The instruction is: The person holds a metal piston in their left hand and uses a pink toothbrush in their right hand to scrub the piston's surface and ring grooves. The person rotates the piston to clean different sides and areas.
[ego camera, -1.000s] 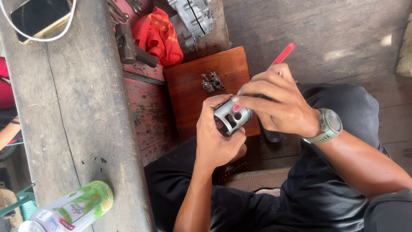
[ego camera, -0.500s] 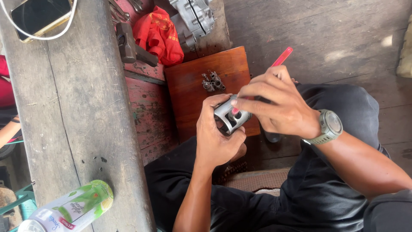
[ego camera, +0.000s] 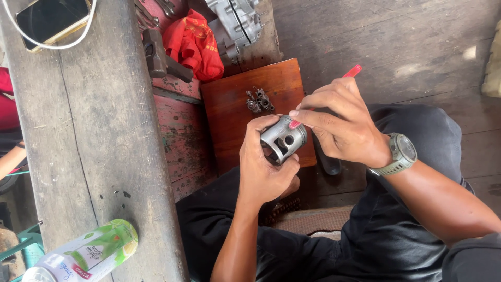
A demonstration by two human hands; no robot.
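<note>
My left hand [ego camera: 264, 167] grips a grey metal piston [ego camera: 282, 140] over my lap, its pin hole facing the camera. My right hand [ego camera: 342, 125], with a grey watch on the wrist, holds a thin red-handled tool [ego camera: 353, 71] like a pen. The tool's lower end rests against the piston's top edge. Just beyond the piston, a small pile of metal parts [ego camera: 259, 101] lies on a brown wooden board [ego camera: 229, 112].
A weathered wooden bench [ego camera: 99, 136] runs down the left, with a phone [ego camera: 51, 20] and white cable at its far end and a green-labelled bottle [ego camera: 83, 253] lying at its near end. A hammer [ego camera: 159, 59], a red cloth [ego camera: 195, 44] and a grey engine casing [ego camera: 235, 23] lie beyond the board.
My right hand has shifted slightly, moving the red tool along the piston's top edge. My left hand has turned the piston a little.
</note>
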